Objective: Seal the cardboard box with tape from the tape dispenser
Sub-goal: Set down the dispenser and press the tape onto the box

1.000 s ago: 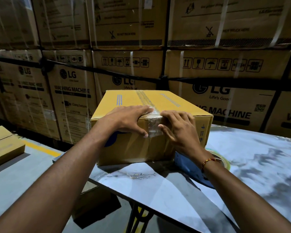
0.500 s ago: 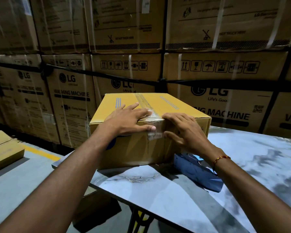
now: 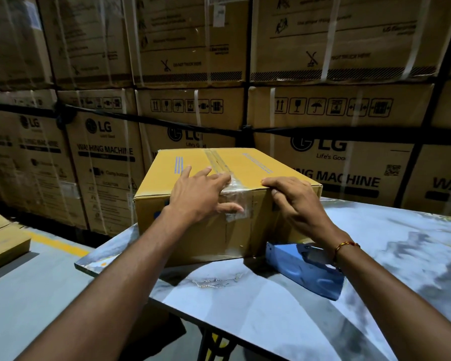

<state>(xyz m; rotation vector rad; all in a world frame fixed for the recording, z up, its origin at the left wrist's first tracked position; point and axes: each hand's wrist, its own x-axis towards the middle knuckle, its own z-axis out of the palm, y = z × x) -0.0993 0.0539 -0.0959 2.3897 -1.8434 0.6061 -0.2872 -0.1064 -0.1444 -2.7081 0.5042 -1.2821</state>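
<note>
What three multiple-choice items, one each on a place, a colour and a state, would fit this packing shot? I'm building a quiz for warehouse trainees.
1. Where is the tape dispenser?
A. On the table, under the right wrist
B. On top of the box
C. In the left hand

2. What colour is the dispenser?
A. Red
B. Blue
C. Green

3. What is the left hand doing?
A. Lifting the box
B. Holding the dispenser
C. Pressing tape at the box's top front edge

Key: 1 A, the tape dispenser lies on the table beside the cardboard box; 2 B, its body is blue; 3 C, the left hand lies flat against the clear tape, and the right hand rests further along the edge.
</note>
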